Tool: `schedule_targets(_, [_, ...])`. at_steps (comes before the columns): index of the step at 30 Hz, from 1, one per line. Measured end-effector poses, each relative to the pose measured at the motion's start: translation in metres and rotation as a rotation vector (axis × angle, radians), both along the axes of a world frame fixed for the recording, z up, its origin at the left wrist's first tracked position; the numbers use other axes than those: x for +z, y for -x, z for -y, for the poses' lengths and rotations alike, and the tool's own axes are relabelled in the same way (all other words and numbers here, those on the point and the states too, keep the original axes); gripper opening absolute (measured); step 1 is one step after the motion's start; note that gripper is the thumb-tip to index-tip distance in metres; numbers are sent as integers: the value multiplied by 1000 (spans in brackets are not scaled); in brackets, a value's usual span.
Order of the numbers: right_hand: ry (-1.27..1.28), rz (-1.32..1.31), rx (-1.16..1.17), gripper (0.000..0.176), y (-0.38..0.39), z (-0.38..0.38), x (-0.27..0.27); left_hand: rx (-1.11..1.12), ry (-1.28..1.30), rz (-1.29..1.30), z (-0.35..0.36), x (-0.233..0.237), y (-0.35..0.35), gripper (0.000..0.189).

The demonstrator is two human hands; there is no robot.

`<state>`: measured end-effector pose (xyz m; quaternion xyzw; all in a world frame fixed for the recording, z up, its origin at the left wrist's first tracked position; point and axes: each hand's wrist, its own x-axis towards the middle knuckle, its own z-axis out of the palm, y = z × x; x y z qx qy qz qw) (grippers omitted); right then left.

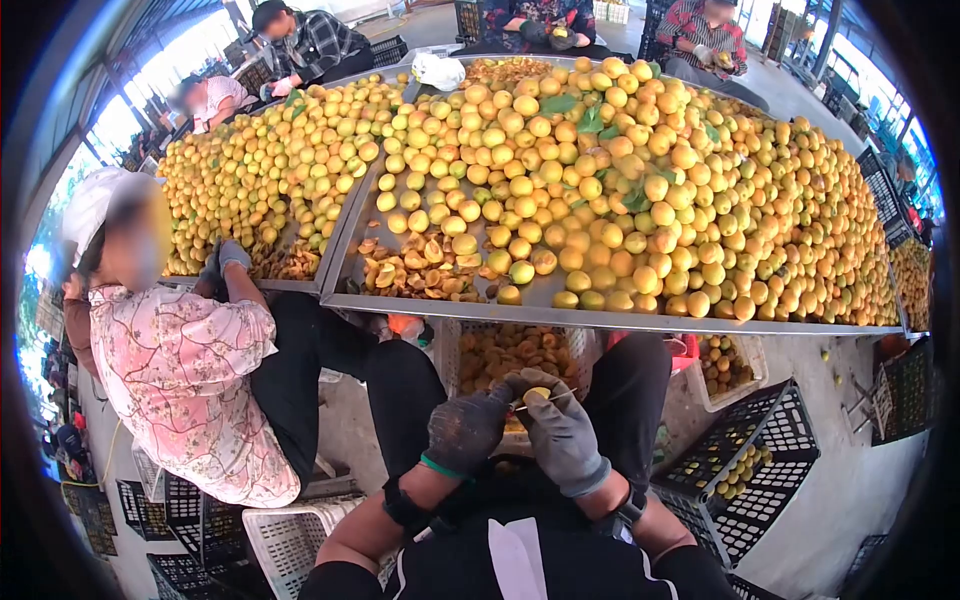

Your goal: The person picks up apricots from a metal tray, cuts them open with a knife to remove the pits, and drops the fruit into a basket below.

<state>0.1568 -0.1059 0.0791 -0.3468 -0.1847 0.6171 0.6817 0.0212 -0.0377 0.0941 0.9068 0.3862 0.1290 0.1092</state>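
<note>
My left hand (468, 428), in a dark grey glove with a green cuff, is closed, its fingertips meeting my right hand over a crate. My right hand (565, 440), in a lighter grey glove, is closed around a yellow apricot piece (537, 393). A thin, light-coloured strip, perhaps a blade, crosses by the fruit at the fingertips; which hand grips it is hard to tell. Below and beyond my hands, the white crate (583, 345) between my knees holds halved apricots (510, 355).
A metal-rimmed table (600, 318) is heaped with whole apricots (640, 220) and a pile of halves and scraps (415, 270). A co-worker in a pink floral top (185, 370) sits close on my left. Others work across the table. Black crates (750, 460) stand at my right.
</note>
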Motion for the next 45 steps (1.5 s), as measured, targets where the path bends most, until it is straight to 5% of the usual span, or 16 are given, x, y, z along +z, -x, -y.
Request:
schedule_targets(4, [19,-88,-31,35,2,2,12,-29,-53,106,2,-5,2,30])
schedule_targets(9, [-43,278,-175,53,3,0,6,-28,-29,60,2,3,-2,28])
schedule_targets(15, [-14,110,-167,70,1,-2,16,-10,-11,66,0,4,-2,20])
schedule_targets(22, [-16,233,-230,70,5,-5,19,20,48,107,-4,-15,-6,20])
schedule_targets(25, [-5,106,-228,68,1,-8,18,198,217,89,-4,-27,-8,22])
schedule_targets(37, [-54,-41,-115,63,4,-2,23,51,76,168,-1,0,-5,38])
schedule_targets(45, [-76,191,-151,67,5,-3,23,30,-12,112,-10,-6,-1,34])
